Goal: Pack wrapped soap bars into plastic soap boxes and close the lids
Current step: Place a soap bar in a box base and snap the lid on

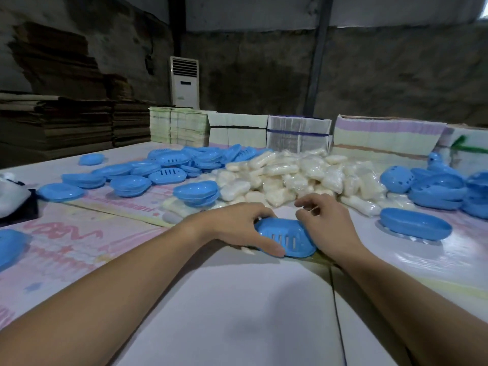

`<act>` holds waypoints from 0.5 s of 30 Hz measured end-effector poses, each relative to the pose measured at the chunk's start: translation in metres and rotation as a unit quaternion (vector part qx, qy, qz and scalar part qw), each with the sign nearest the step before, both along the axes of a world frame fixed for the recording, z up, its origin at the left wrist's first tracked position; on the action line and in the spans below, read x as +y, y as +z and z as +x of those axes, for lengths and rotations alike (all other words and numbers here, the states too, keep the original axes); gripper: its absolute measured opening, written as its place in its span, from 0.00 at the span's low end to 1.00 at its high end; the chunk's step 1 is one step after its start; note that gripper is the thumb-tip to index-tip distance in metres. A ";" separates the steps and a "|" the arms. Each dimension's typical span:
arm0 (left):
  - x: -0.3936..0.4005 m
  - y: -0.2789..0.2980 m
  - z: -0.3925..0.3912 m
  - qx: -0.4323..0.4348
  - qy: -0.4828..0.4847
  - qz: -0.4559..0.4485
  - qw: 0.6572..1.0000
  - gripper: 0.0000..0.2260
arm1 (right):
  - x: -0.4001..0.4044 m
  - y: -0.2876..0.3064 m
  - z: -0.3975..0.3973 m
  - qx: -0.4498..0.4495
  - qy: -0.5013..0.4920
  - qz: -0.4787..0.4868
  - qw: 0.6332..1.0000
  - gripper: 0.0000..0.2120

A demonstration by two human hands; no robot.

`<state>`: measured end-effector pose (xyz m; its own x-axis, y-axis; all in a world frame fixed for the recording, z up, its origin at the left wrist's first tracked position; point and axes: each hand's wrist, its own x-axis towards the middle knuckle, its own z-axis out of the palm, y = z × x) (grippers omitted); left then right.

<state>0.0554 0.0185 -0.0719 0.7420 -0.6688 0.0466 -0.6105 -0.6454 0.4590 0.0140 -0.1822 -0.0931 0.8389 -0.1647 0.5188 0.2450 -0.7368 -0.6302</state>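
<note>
Two bare forearms reach in from the near edge, and their fingers (pixel 274 250) meet on one blue soap box (pixel 286 240) lying slotted side up on the pale surface (pixel 237 313). Curled over the box's left end, the left hand (pixel 237 225) has its thumb pressed on the near rim. Against the right end, the right hand (pixel 326 228) holds with bent fingers, the upper ones lifted free.

As I judge it, the lid is being pressed shut; uneven pressure could leave one end unlatched or let the smooth box skid away. Whether a bar sits inside cannot be seen.

Farther off, wrapped soap bars (pixel 290 175) lie heaped at centre, with loose blue shells (pixel 169 165) scattered far left, another stack (pixel 443 191) far right, and one open half (pixel 414 227) just right, its contents hidden.
</note>
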 end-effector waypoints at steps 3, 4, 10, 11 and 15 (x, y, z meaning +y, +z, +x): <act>-0.001 0.003 0.001 -0.013 -0.007 0.016 1.000 0.32 | 0.003 0.001 0.002 0.023 0.010 -0.014 1.000 0.08; -0.001 0.003 0.002 -0.023 -0.016 0.019 0.999 0.33 | 0.004 0.002 0.005 0.048 0.011 -0.027 0.998 0.07; 0.001 0.002 0.006 -0.028 -0.026 0.006 0.999 0.30 | 0.007 0.021 0.055 0.170 0.009 -0.098 0.981 0.19; 0.002 0.002 0.006 -0.025 -0.028 0.005 0.999 0.30 | 0.010 0.023 0.065 0.186 0.009 -0.130 0.974 0.22; 0.002 0.000 0.010 -0.018 -0.031 -0.001 0.999 0.31 | 0.023 0.020 0.095 0.251 -0.022 -0.350 0.902 0.31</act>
<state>0.0650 0.0202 -0.0721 0.6967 -0.7136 0.0730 -0.6655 -0.6049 0.4373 0.1085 -0.1592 -0.0730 0.9978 0.0173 0.0645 0.0194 -0.9993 -0.0311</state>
